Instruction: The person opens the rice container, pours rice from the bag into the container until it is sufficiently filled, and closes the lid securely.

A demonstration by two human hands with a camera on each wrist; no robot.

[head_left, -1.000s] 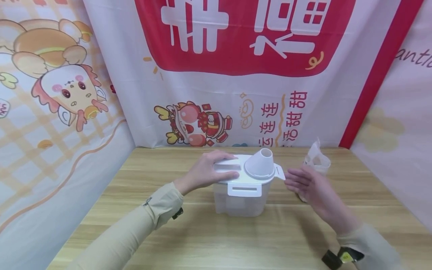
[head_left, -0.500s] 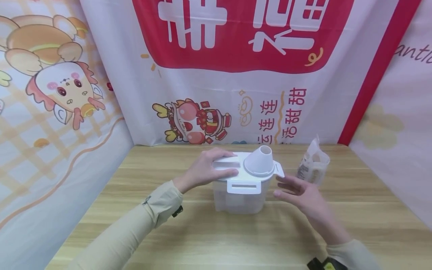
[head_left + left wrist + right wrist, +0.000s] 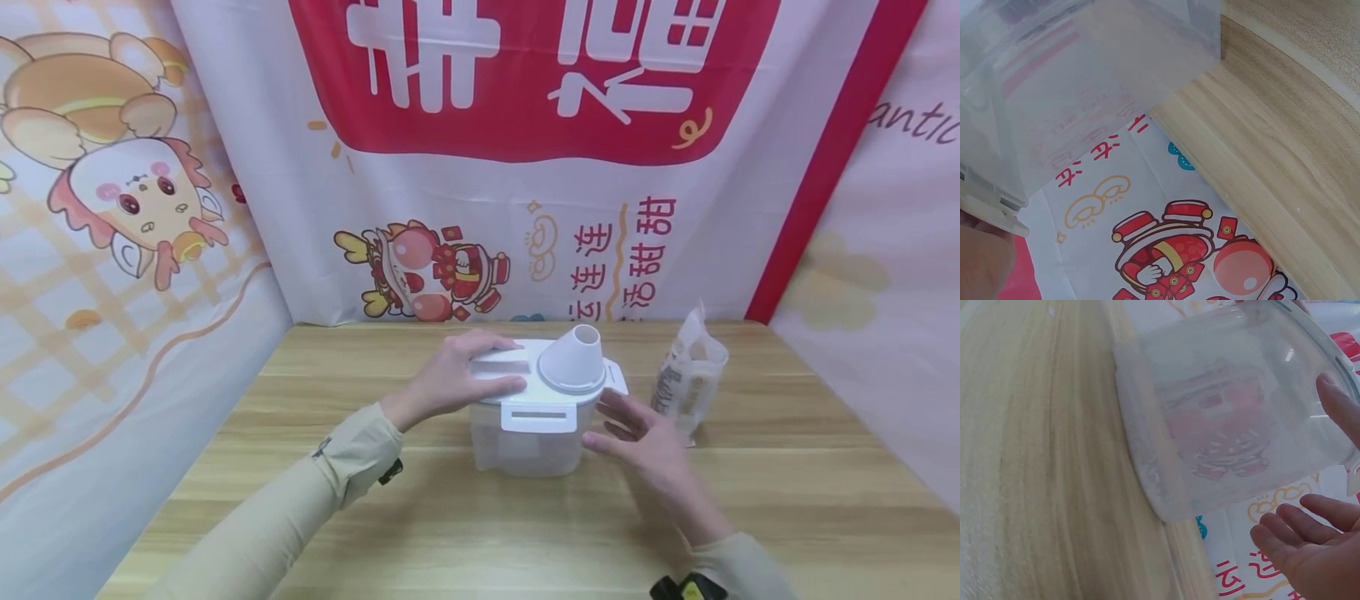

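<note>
the right hand (image 3: 645,446) sits nearest, at about five o'clock from the clear plastic storage container with a white lid (image 3: 536,417). its fingers are straight and loosely spread, palm turned toward the container's right wall; in the right wrist view the fingertips (image 3: 1335,403) lie just beside that wall, and whether they touch it cannot be told. it holds nothing.

the container stands upright near the middle of the light wooden table (image 3: 480,533). a white cone-shaped funnel cap (image 3: 572,360) rises from the right half of the lid, its narrow opening uppermost, and a flat white latch tab hangs over the container's near edge.

the left hand (image 3: 457,375) comes in from about nine o'clock and rests flat on the left half of the lid, fingers extended over the recessed handle part, thumb along the near edge; it presses rather than grips.

at about three o'clock from the container, slightly farther back, a small clear plastic bag with pale contents (image 3: 686,375) stands upright, apart from the container and just past the right hand.

farther still, at twelve o'clock, a red and white printed backdrop with cartoon figures (image 3: 450,275) hangs behind the table's far edge.
</note>
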